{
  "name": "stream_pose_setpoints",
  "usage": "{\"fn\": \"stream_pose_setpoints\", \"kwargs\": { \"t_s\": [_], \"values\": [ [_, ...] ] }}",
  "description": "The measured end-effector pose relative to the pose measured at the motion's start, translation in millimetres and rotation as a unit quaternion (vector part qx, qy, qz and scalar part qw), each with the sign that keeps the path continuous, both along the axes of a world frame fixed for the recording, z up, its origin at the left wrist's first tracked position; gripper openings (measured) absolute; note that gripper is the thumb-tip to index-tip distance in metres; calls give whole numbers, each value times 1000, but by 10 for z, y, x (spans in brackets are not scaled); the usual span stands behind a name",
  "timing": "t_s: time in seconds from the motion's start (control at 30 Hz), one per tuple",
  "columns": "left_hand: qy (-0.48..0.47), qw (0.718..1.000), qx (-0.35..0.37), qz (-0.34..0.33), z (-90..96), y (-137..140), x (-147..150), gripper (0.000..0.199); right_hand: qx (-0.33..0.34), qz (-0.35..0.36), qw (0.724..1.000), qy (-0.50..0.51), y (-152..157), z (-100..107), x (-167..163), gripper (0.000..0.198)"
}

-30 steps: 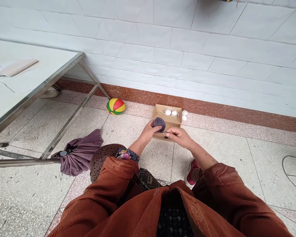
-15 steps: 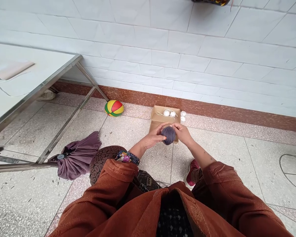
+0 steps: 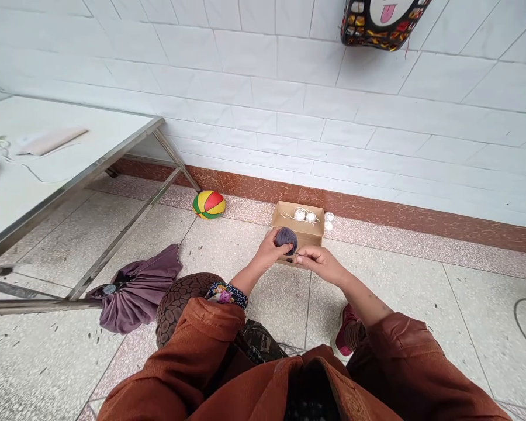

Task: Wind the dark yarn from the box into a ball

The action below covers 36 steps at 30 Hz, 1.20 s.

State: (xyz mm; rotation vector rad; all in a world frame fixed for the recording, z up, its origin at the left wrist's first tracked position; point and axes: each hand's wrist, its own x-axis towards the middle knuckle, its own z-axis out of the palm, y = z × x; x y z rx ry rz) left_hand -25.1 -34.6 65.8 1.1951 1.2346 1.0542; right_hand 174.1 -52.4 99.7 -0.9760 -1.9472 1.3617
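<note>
A dark purple-grey ball of yarn (image 3: pixel 286 240) rests in my left hand (image 3: pixel 268 251), whose fingers and thumb curl round it. Just right of the ball, my right hand (image 3: pixel 319 262) is closed in a pinch. A short dark strand seems to run from the ball to those fingertips. Under and behind my hands is an open cardboard box (image 3: pixel 310 241) on the floor. White balls (image 3: pixel 299 214) with a loose pale cord lie in its far part. My hands hide some of the box's near side.
Small white round things (image 3: pixel 329 221) sit right of the box by the wall. A colourful ball (image 3: pixel 209 204) lies near the leg of a metal-framed table (image 3: pixel 114 153) at left. Purple cloth (image 3: pixel 142 286) lies on the floor. A patterned container (image 3: pixel 377 29) hangs on the wall.
The yarn ball has shifted slightly left with my left hand. My right hand has come off the ball's top and moved down to its lower right. The view has tilted upward.
</note>
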Motion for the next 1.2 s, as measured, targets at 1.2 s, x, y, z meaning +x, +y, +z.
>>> {"fn": "stream_pose_setpoints", "kwargs": {
  "t_s": [1.2],
  "values": [
    [-97, 969, -38, -223, 41, -199, 144, 88, 20, -149, 987, 53, 199, 22, 150, 34]
  ]
}}
